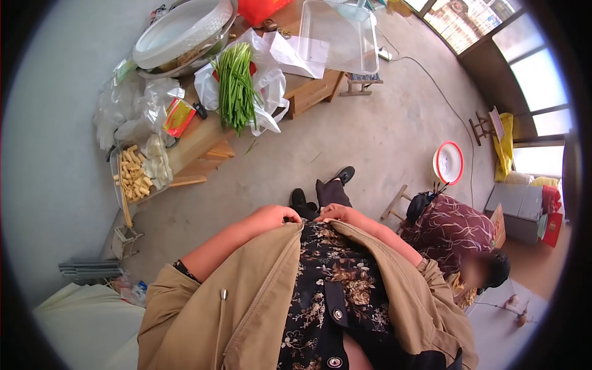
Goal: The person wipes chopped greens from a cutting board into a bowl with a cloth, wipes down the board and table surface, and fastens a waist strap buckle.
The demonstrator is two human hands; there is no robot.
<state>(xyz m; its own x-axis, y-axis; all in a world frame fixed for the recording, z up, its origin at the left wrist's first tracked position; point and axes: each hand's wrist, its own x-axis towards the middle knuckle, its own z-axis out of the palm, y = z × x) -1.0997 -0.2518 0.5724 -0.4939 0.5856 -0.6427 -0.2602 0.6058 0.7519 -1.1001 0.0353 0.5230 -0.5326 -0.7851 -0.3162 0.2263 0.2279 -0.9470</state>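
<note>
My left hand (279, 215) is closed at the lower front edge of the open tan jacket (246, 290), beside its zip. Across the gap, my right hand (338, 214) pinches the other front edge of the jacket near the hem. Between the two jacket edges a black floral shirt (330, 259) shows. The fingertips of both hands are small in view and partly hidden by the cloth. Just beyond the hands are my dark shoes (301, 200) on the floor.
A wooden table (197, 132) at upper left bears green stalks (235, 86), a clear plastic tray (339, 37) and a box of pale pieces (132, 172). A person (450, 228) sits bent over at right, near a red-rimmed basin (448, 163). A cable (453, 92) crosses the floor.
</note>
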